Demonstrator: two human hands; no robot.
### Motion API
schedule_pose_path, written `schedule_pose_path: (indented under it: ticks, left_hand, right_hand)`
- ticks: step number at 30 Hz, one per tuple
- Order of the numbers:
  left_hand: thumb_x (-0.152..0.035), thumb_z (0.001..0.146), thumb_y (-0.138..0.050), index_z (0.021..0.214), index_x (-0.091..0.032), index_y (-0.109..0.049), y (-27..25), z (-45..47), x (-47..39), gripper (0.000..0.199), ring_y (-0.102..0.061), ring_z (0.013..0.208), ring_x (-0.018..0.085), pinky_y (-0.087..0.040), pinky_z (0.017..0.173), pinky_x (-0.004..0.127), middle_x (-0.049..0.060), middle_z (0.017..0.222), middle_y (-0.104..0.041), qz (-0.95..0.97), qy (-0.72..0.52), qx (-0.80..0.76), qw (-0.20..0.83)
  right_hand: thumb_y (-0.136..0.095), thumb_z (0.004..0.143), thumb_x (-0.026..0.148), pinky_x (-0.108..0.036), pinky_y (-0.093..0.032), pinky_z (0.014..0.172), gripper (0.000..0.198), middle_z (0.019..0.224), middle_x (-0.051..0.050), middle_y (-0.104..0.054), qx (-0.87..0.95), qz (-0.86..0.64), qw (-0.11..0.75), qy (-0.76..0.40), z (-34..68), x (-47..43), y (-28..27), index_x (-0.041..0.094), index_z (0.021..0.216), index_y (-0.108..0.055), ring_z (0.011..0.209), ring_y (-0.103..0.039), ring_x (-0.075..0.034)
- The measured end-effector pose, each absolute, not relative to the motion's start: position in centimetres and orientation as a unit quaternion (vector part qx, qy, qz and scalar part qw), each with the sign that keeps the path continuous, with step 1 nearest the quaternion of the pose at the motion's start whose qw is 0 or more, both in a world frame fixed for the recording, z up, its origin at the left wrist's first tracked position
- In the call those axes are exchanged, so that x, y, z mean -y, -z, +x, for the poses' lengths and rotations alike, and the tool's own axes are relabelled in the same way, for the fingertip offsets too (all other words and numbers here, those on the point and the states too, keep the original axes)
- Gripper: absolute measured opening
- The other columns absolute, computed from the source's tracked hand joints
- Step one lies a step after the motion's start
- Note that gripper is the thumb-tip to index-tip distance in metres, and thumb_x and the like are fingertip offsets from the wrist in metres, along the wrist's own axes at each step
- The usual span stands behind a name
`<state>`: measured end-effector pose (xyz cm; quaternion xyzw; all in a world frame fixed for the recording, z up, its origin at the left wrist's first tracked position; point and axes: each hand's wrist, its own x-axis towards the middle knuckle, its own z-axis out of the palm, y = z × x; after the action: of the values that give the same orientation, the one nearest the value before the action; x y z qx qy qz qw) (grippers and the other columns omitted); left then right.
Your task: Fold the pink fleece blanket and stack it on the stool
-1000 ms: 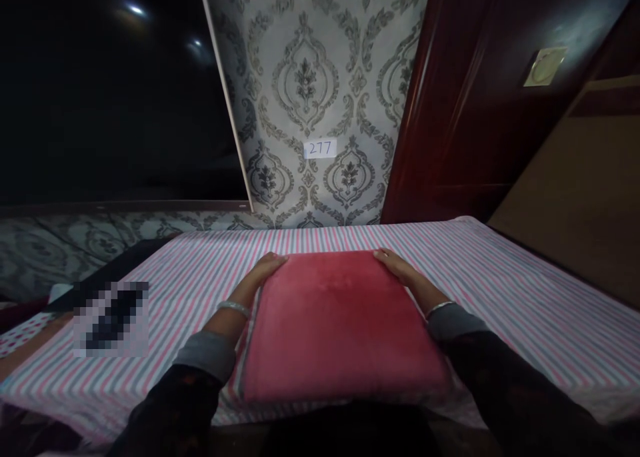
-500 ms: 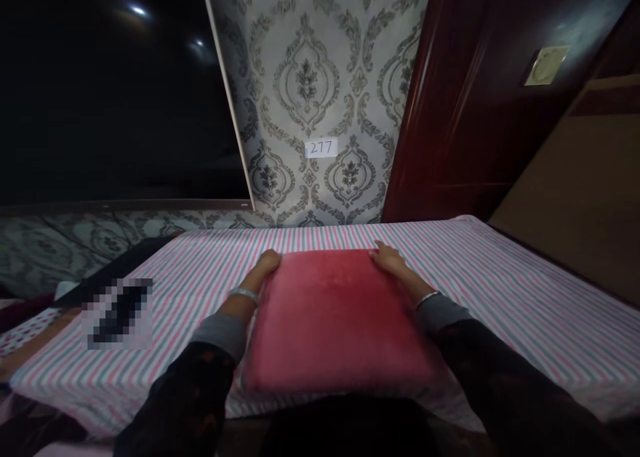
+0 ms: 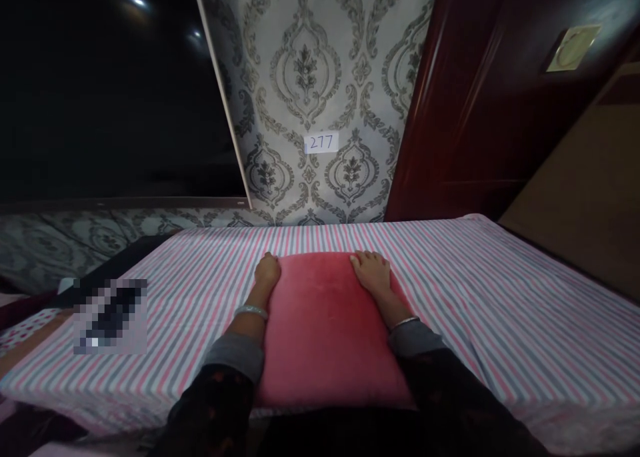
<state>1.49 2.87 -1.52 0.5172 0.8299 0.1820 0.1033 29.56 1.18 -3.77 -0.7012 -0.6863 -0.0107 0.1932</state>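
striped cloth [image 3: 500,297]: pink, grey and white, spread over a broad surface and hanging down at the near edge.
dark screen [image 3: 110,97]: upper left, two light spots reflected in it.
patterned wallpaper [image 3: 305,44]: grey and white, between the screen and a dark red wood panel [image 3: 480,77].
red plush piece [image 3: 325,330]: flat on the striped cloth near its front edge, just in front of the person, between the forearms.
pixelated patch [image 3: 110,317]: left of the left arm, contents unreadable.
right hand [image 3: 373,270]: palm down on the plush at its far right, fingers spread a little, not clasping.
left hand [image 3: 268,270]: fingers curled in at the far left corner, touching it; cannot tell whether fabric is pinched.
number card [image 3: 321,142]: "277", on the wallpaper.
bangles [image 3: 251,310]: one on each wrist.
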Motion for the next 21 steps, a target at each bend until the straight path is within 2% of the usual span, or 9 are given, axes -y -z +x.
schedule_pose_path:
  ticks: [5, 10, 12, 16, 21]
  left_hand:
    - [-0.021, 0.096, -0.035, 0.113, -0.008, -0.063, 1.5, 1.1, -3.1, 0.036, -0.065, 0.109, 0.033, -0.047, 0.085, 0.039, 0.026, 0.116, -0.067, 0.524, -0.18, -0.826, 0.104]
    - [-0.027, 0.098, -0.032, 0.123, -0.005, -0.053, 0.6, 1.3, -2.1, 0.04, -0.064, 0.11, 0.033, -0.046, 0.084, 0.038, 0.026, 0.117, -0.066, 0.53, -0.198, -0.818, 0.099]
    - [-0.035, 0.097, -0.035, 0.122, -0.006, -0.053, 0.2, 0.9, -1.4, 0.042, -0.064, 0.109, 0.032, -0.046, 0.083, 0.036, 0.024, 0.115, -0.067, 0.533, -0.208, -0.814, 0.098]
    - [-0.05, 0.092, -0.044, 0.109, -0.011, -0.061, -0.3, 0.0, -0.1, 0.046, -0.067, 0.102, 0.031, -0.046, 0.076, 0.034, 0.019, 0.106, -0.071, 0.536, -0.211, -0.81, 0.109]
    - [-0.045, 0.086, -0.056, 0.102, -0.013, -0.065, -0.6, 0.2, 0.3, 0.036, -0.067, 0.1, 0.029, -0.045, 0.073, 0.03, 0.017, 0.106, -0.072, 0.533, -0.218, -0.81, 0.116]
  right_hand:
    - [-0.034, 0.101, 0.042, -0.044, -0.032, 0.099, 0.041, 0.127, -0.011, -0.062, 0.682, -0.703, 0.2, 0.005, 29.3, -1.3, 3.7, 0.022, 0.125, -0.06, 0.12, -0.047, -0.028]
    - [-0.034, 0.101, 0.04, -0.045, -0.032, 0.098, 0.04, 0.125, -0.011, -0.063, 0.681, -0.704, 0.201, 0.008, 29.2, -0.9, 3.5, 0.021, 0.123, -0.062, 0.119, -0.047, -0.029]
    - [-0.034, 0.101, 0.04, -0.044, -0.032, 0.098, 0.04, 0.124, -0.011, -0.063, 0.683, -0.702, 0.2, 0.01, 29.3, -0.8, 3.5, 0.021, 0.122, -0.062, 0.119, -0.048, -0.029]
    - [-0.036, 0.1, 0.039, -0.044, -0.034, 0.096, 0.038, 0.123, -0.011, -0.064, 0.685, -0.702, 0.194, 0.012, 29.3, -0.7, 3.5, 0.021, 0.121, -0.063, 0.117, -0.049, -0.029]
    - [-0.036, 0.1, 0.037, -0.045, -0.035, 0.095, 0.037, 0.122, -0.011, -0.065, 0.69, -0.698, 0.192, 0.022, 29.3, -0.6, 3.6, 0.021, 0.12, -0.063, 0.117, -0.05, -0.029]
